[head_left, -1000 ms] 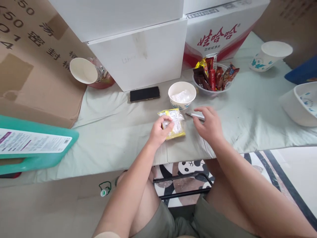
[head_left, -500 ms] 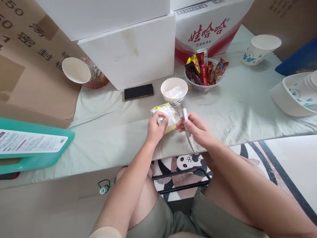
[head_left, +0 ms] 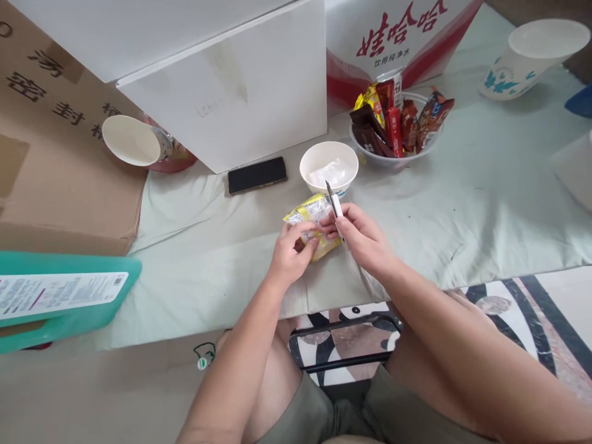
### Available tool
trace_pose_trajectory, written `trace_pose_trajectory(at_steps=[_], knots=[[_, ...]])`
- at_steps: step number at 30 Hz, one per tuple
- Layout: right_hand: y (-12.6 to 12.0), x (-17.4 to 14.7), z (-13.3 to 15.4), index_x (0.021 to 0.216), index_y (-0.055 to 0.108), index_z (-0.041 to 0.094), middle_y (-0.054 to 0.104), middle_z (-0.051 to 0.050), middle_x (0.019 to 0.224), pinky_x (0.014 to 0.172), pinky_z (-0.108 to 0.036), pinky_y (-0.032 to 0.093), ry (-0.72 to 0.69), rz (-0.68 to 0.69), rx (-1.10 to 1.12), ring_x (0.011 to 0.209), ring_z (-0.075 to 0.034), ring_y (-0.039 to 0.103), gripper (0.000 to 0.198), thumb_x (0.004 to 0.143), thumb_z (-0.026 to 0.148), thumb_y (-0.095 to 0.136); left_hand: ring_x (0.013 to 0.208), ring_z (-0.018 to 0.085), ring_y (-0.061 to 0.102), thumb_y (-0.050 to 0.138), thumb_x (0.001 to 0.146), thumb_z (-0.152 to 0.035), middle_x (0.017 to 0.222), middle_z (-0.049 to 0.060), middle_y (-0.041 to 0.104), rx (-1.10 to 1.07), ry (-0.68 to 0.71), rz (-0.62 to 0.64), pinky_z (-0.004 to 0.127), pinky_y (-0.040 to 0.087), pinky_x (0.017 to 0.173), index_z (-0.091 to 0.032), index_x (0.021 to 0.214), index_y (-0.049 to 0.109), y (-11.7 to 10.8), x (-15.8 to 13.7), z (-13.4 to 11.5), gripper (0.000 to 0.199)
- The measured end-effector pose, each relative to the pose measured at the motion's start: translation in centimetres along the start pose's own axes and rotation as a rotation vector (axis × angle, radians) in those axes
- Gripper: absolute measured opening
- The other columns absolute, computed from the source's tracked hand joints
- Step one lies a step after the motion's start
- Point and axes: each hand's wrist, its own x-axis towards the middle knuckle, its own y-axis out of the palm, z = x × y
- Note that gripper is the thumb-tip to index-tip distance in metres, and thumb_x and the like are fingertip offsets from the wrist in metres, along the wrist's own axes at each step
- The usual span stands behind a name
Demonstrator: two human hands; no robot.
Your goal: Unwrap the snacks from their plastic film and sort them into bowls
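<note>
Clock trick: put the yellow-and-clear packet (head_left: 309,211) in the middle, 12 straight ahead. Starting left, the phone (head_left: 257,176) lies around 10 or 11 on the tablecloth (head_left: 217,246), then comes the packet itself, then the paper bowl (head_left: 330,152) just past 12, the cutter (head_left: 338,208) on the 2-to-3 side, and the snack bowl (head_left: 392,163) out at 1 or 2.

With a blade this close, my two cents: I'd want the left hand (head_left: 291,254) low, around 7, well out of the blade's line; packet pulled snug so it doesn't fold away; light pressure, tip aimed at 12 and never back toward 8. Mind the bowl too, cos the tip overlaps it from this angle and I can't tell if they touch.

Hands: left one has thumb and fingers drawn into a narrow pinch on the packet's lower part. Right hand (head_left: 366,242), over at 4, is curled snugly round the cutter's pale handle, blade sticking out past the fingers. Its fingertips are right by the packet; touching or just beside, can't say. Same for whether the two hands' fingertips meet.
</note>
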Motion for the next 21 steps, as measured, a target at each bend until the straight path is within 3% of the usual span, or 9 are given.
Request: trace_pose_trajectory(at_steps=[5,8,12,21], knots=[[-0.2,-0.4,0.1,0.098,0.070,0.025,0.070,-0.007,0.099,0.088,-0.039,0.054,-0.228,-0.097,-0.372,0.096,-0.022,0.065,0.024,0.097,0.042,0.053,0.058,0.009,0.044,0.065,0.082,-0.023,0.090,0.003,0.058,-0.036,0.002,-0.023,0.024,0.042,0.056,-0.023,0.092,0.072,0.4,0.5,0.1,0.012],[-0.4,-0.7,0.1,0.100,0.069,0.025,0.071,-0.005,0.093,0.077,-0.037,0.054,-0.205,-0.133,-0.445,0.080,-0.020,0.064,0.016,0.094,0.032,0.056,0.057,0.008,0.042,0.063,0.085,-0.023,0.092,0.002,0.059,-0.041,0.012,-0.031,0.024,0.041,0.056,-0.022,0.090,0.070,0.4,0.5,0.0,0.009],[-0.2,-1.2,-0.2,0.087,0.065,0.025,0.070,-0.002,0.086,0.073,-0.035,0.052,-0.185,-0.228,-0.526,0.071,-0.018,0.061,0.005,0.088,0.028,0.060,0.058,0.009,0.044,0.063,0.087,-0.028,0.089,0.002,0.060,0.006,0.054,-0.057,0.024,0.042,0.057,-0.022,0.090,0.070,0.4,0.1,-0.2,0.009],[0.4,-1.4,-0.4,0.105,0.077,0.025,0.071,-0.004,0.091,0.068,-0.033,0.054,-0.171,-0.174,-0.466,0.071,-0.016,0.063,0.023,0.087,0.031,0.064,0.063,0.009,0.052,0.063,0.090,-0.029,0.087,0.003,0.059,0.146,0.184,-0.215,0.022,0.046,0.059,-0.022,0.091,0.072,0.3,-0.5,-0.4,0.012]])
